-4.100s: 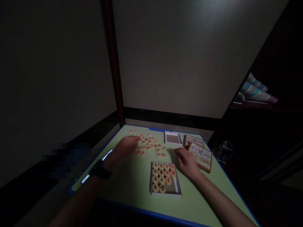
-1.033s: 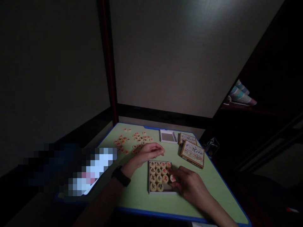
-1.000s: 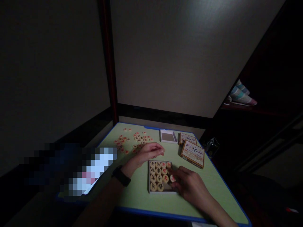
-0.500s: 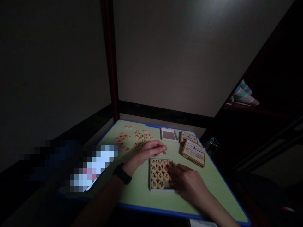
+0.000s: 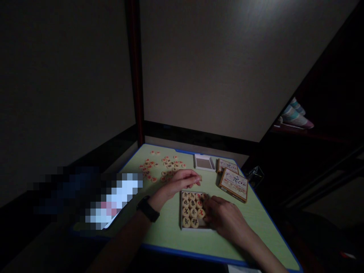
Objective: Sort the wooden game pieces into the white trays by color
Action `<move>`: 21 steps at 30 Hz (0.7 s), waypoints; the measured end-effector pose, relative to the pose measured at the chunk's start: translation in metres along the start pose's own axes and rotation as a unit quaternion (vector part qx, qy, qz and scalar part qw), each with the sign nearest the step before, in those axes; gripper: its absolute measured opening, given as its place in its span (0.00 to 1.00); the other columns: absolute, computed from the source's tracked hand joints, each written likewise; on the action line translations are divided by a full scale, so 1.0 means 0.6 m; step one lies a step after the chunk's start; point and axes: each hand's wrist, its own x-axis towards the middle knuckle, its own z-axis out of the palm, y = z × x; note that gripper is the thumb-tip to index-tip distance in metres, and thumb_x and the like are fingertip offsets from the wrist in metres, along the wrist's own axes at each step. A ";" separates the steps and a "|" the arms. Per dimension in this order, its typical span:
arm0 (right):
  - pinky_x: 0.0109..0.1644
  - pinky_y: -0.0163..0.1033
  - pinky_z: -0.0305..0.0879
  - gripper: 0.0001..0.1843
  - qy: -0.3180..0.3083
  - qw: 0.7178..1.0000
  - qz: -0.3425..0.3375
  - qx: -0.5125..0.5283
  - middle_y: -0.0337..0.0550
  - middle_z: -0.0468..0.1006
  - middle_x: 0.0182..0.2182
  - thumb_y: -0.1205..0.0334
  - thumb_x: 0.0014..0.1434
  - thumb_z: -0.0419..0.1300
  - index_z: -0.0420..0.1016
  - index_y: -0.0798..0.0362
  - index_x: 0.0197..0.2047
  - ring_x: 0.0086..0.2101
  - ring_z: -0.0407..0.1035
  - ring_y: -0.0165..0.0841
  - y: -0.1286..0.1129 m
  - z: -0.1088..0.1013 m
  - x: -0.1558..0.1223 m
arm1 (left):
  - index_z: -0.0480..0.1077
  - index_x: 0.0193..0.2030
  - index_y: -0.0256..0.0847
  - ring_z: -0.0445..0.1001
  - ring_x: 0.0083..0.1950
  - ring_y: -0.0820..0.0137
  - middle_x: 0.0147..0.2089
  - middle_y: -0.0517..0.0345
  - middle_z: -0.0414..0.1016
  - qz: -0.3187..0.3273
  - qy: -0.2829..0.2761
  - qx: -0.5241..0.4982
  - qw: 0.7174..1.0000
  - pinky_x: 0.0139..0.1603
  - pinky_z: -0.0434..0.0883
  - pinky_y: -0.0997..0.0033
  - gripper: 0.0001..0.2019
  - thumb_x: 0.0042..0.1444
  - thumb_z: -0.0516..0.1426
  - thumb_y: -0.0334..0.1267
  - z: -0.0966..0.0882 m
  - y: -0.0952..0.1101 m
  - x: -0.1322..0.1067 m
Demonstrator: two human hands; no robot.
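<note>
A shallow open box [image 5: 196,228] holds rows of round Chinese chess pieces [image 5: 193,203] with black or red characters. My right hand [image 5: 223,216] is over the box's right side, fingers bent down at the right-hand column; its fingertips are dark, and what they hold, if anything, is hidden. Beyond the box, my left hand [image 5: 184,180] pinches a pale Chinese chess piece [image 5: 200,178] between thumb and fingers, held just above the table. A dark watch [image 5: 148,209] is on my left wrist.
Many loose pieces [image 5: 149,165] lie scattered on the green table [image 5: 167,239] at the far left. An empty white box part [image 5: 204,163] lies at the back, beside two printed boxes [image 5: 234,183]. A bright pixelated patch [image 5: 116,201] covers the left edge.
My right hand has shifted slightly at the box's right column. My left hand stays nearly still with its piece. The whole view has slid a little.
</note>
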 end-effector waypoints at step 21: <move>0.36 0.37 0.68 0.05 0.367 0.912 -0.151 0.103 0.43 0.76 0.33 0.65 0.64 0.52 0.69 0.51 0.40 0.33 0.72 0.33 0.079 0.063 0.046 | 0.74 0.38 0.37 0.74 0.47 0.59 0.43 0.46 0.78 -0.044 -0.005 0.709 0.704 0.52 0.69 0.63 0.11 0.50 0.54 0.23 -0.189 0.011 -0.067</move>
